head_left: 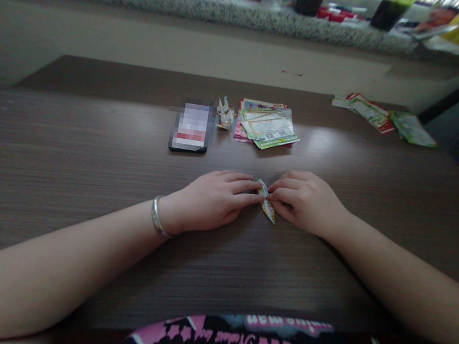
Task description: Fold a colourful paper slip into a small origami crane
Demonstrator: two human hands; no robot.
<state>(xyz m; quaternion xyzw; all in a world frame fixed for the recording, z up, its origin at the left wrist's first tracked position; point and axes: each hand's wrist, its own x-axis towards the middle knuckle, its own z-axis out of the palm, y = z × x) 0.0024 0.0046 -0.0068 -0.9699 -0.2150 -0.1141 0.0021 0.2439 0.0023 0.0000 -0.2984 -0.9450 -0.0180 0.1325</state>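
Observation:
A small, narrow folded paper [267, 209], pale with orange and green print, lies slantwise on the table with pointed ends. My left hand [219, 199], a silver bangle on its wrist, reaches in from the left, and its fingertips hold the paper's left edge. From the other side my right hand [309, 202] has its fingers bent and pinched at the paper's right edge. Part of the paper is covered by the fingertips. Beyond the hands stands a folded paper figure [225, 115] with pointed tips.
A phone [192, 126] with a blurred screen lies left of the paper figure. To its right is a stack of printed paper cards [268, 125]. More printed papers [372, 113] lie at the table's far right. Bottles and clutter stand on the granite sill [236, 13] behind the table.

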